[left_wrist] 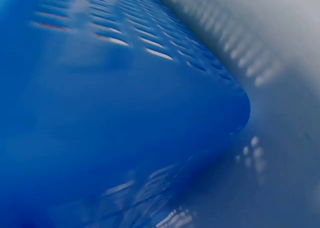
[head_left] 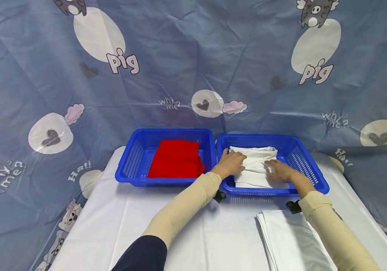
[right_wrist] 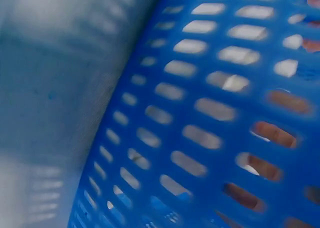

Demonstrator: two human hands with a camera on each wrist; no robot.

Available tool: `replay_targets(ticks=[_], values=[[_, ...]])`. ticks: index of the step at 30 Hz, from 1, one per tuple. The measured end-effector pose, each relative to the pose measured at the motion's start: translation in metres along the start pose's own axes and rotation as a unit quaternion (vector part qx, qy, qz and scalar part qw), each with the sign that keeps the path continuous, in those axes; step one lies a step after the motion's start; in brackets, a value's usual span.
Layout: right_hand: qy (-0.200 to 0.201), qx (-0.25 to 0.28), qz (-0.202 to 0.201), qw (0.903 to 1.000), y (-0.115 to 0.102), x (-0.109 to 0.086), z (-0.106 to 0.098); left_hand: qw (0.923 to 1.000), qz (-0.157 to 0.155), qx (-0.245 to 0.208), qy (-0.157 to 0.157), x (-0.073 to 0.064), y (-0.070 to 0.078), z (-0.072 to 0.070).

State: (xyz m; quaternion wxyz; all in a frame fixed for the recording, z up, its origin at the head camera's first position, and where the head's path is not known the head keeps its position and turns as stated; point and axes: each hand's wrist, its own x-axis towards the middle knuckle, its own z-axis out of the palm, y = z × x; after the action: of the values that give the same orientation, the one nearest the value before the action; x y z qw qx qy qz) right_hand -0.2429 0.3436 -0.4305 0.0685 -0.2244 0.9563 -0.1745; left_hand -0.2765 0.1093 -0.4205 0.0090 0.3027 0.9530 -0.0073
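A folded white cloth (head_left: 256,177) lies in the right blue basket (head_left: 240,191), its upper layer slightly wrinkled. Over its left part, my left hand (head_left: 231,164) rests with fingers spread on the fabric. On the right side of the same cloth, my right hand (head_left: 280,171) touches it, fingers and thumb apart. The left wrist view is filled by a blue basket wall (left_wrist: 125,103), which hides that hand. Through slots in the basket wall (right_wrist: 195,120) in the right wrist view, bits of fingers (right_wrist: 275,134) and white cloth show.
To the left stands another blue basket (head_left: 166,183) holding a folded red cloth (head_left: 176,160). Another folded white cloth (head_left: 288,241) lies on the white-covered table (head_left: 193,233), near the right forearm. A blue patterned curtain (head_left: 166,75) hangs behind the baskets.
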Motion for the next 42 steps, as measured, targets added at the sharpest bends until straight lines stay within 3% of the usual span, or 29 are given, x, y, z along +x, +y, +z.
replay_targets(ticks=[6,9,17,22,27,35,42], values=[[0.029,-0.005,-0.023,0.9993,-0.019,-0.016,-0.019,0.9975,0.01,-0.044,0.054,-0.024,-0.007,-0.019],[0.037,0.008,-0.033,0.9987,-0.029,-0.026,-0.023,0.9964,0.016,-0.051,0.065,-0.039,-0.006,-0.023],[0.044,0.025,0.017,0.9986,-0.056,-0.067,-0.014,0.9933,0.055,-0.033,0.096,-0.086,0.011,-0.009],[0.1,0.008,-0.005,0.995,-0.063,-0.1,-0.005,0.9815,0.102,-0.035,0.158,-0.114,0.026,0.0],[0.146,0.013,-0.033,0.9887,-0.065,-0.124,-0.001,0.9671,0.13,-0.055,0.212,-0.131,0.042,0.005],[0.128,0.077,-0.005,0.9888,-0.067,-0.16,0.009,0.9711,0.138,-0.065,0.184,-0.146,0.07,0.017],[0.108,0.145,0.012,0.9835,-0.056,-0.193,0.033,0.964,0.144,-0.073,0.211,-0.156,0.086,0.026]])
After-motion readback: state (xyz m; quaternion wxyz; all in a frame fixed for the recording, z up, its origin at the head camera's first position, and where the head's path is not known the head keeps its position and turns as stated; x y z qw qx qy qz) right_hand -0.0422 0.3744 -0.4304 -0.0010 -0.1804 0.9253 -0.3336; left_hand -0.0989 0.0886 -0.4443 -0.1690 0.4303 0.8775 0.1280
